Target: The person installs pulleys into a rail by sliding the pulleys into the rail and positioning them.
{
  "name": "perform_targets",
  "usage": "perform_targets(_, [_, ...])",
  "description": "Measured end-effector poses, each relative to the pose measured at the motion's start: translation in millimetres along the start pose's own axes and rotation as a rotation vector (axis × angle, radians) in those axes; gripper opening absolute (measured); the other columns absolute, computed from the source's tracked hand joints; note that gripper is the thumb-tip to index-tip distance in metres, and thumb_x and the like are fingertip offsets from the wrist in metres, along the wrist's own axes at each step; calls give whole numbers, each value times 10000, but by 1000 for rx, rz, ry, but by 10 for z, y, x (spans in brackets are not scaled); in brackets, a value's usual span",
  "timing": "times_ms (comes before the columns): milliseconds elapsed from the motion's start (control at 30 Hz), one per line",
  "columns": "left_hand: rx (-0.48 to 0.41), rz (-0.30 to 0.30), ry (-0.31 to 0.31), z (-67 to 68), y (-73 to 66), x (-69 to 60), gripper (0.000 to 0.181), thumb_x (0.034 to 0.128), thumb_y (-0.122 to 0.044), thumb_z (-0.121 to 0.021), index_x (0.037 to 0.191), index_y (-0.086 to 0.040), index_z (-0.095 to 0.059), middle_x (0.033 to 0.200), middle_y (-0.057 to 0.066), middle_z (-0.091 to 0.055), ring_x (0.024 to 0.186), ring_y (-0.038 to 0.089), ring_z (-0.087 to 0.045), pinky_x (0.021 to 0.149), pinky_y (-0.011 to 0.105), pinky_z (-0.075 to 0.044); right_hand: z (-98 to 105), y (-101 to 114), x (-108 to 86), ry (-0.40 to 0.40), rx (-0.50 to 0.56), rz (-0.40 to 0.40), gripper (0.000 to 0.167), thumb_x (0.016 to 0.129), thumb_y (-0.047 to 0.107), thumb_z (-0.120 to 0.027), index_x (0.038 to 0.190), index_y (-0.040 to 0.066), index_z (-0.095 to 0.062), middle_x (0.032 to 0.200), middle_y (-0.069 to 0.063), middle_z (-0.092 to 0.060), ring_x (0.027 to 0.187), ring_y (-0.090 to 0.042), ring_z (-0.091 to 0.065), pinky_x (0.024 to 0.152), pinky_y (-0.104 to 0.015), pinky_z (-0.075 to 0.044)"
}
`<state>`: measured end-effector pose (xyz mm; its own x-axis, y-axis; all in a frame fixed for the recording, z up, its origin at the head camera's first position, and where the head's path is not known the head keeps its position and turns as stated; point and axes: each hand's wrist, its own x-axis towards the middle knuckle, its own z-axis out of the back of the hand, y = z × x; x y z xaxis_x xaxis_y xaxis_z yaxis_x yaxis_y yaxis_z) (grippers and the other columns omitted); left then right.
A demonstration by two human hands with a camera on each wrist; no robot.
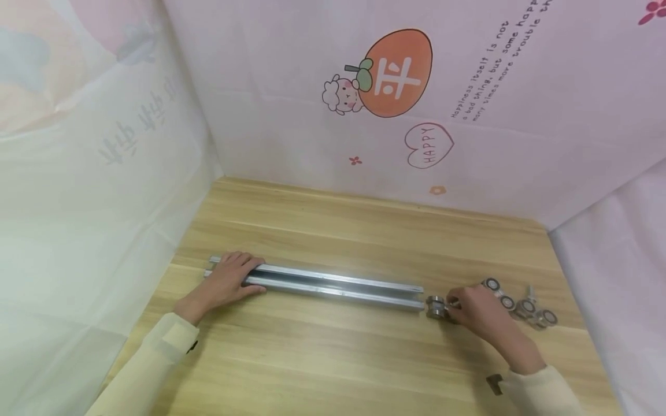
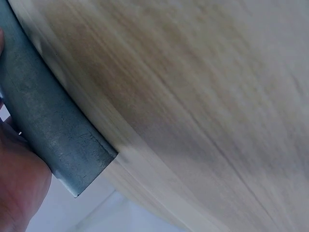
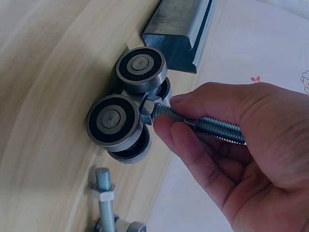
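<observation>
A metal C-channel rail [image 1: 333, 292] lies across the wooden table with its slot facing up. Over its left end, my left hand [image 1: 229, 283] holds the rail, the thumb along the near side. In the left wrist view the rail's [image 2: 53, 111] plain side and cut end show beside the palm. My right hand [image 1: 481, 312] pinches the threaded bolt [image 3: 219, 129] of a roller trolley [image 1: 436, 307] between thumb and fingers. The trolley's wheels [image 3: 111, 120] stand just off the rail's open right end [image 3: 169, 50], apart from it in the right wrist view.
Behind the right hand, more roller trolleys [image 1: 526, 307] lie on the table [image 1: 322, 358], one with its bolt [image 3: 105, 193] and nut sticking up. Printed cloth walls [image 1: 291, 127] rise along the table's back, left and right sides.
</observation>
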<state>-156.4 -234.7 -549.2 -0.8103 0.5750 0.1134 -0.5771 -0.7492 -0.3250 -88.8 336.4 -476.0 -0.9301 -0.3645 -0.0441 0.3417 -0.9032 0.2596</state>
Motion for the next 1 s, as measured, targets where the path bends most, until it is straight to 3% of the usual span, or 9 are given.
perform_targets(233, [-17, 7, 8, -1, -14, 2, 665, 916, -470, -813, 1419, -87, -608, 1276, 117, -676, 1223, 330, -588, 1142, 577, -388, 12, 52, 78, 21, 29, -8, 90, 826, 23, -848, 870, 73, -787, 804, -30, -765, 640, -53, -613, 587, -275, -584])
perform_targets(567, [-5, 10, 10, -11, 4, 3, 673, 916, -481, -809, 1422, -87, -606, 1290, 119, -677, 1235, 328, -586, 1148, 581, -387, -14, 98, 163, -15, 34, 17, 111, 808, 9, -858, 886, 57, -795, 842, -76, -785, 701, -162, -710, 620, -344, -631])
perform_targets(867, [-10, 10, 10, -12, -1, 9, 671, 914, -480, -812, 1419, -88, -609, 1294, 119, -677, 1234, 328, -587, 1148, 575, -389, -51, 117, 181, -40, 8, 43, 114, 808, 15, -849, 900, 60, -799, 856, -63, -788, 686, -111, -669, 597, -320, -603])
perform_targets(1000, [-11, 11, 4, 1, -3, 10, 665, 914, -475, -814, 1414, -85, -614, 1296, 123, -677, 1232, 334, -590, 1144, 587, -394, -58, 125, 188, -60, 19, 60, 128, 803, -2, -851, 911, 44, -803, 872, -87, -794, 702, -162, -712, 618, -347, -629])
